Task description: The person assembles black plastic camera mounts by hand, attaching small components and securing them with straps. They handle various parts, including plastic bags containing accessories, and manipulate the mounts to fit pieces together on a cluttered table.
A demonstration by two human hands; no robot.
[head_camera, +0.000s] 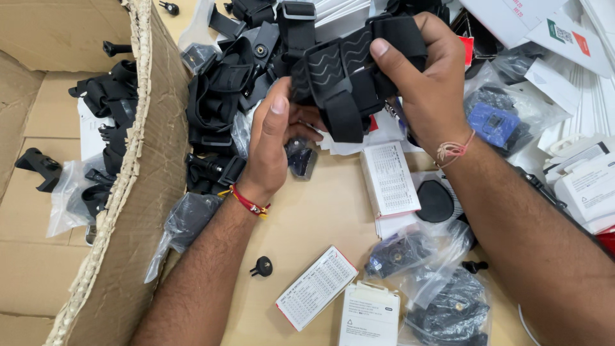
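Both my hands hold a bundle of black elastic straps (339, 77) with wavy grip lines, above the tan table (320, 218). My left hand (272, 144) grips the bundle's lower left side, thumb up against it; a red thread band is on that wrist. My right hand (429, 83) wraps the bundle's right end from above, thumb pressed on the strap; a pink thread is on that wrist. Under my hands lies a pile of more black straps and mounts (224, 96).
An open cardboard box (138, 192) at left holds black mounts and bagged parts. Small booklets (317, 287), a white carton (369, 315), bagged black parts (448, 307), a black thumbscrew (261, 266) and a blue bagged piece (492, 123) lie on the table. White boxes (586, 186) stack at right.
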